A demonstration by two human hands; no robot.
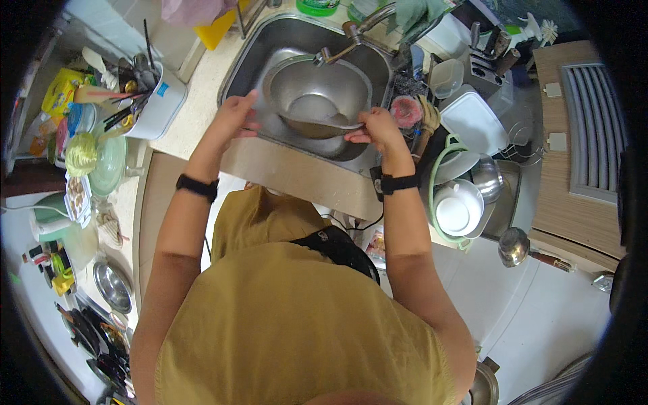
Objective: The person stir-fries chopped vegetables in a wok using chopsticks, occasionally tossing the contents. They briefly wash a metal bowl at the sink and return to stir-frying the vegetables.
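A large stainless steel basin (pixel 324 93) sits in the metal sink (pixel 248 63), slightly tilted, beneath the faucet (pixel 336 50). My right hand (pixel 377 126) grips the basin's near right rim, with the fingertips at its outer side. To the left of the basin is my left hand (pixel 238 116), fingers apart, over the sink's left edge and not touching the rim. Inside the basin I see bare metal and perhaps a little water; I cannot tell which.
Right of the sink, a green basket (pixel 434 202) holds bowls, near a white tray (pixel 473 121) and a knife block (pixel 486 71). A red scrubber (pixel 406 111) lies by the sink's edge. On the left stand a white utensil holder (pixel 162 109) and a steel bowl (pixel 112 287).
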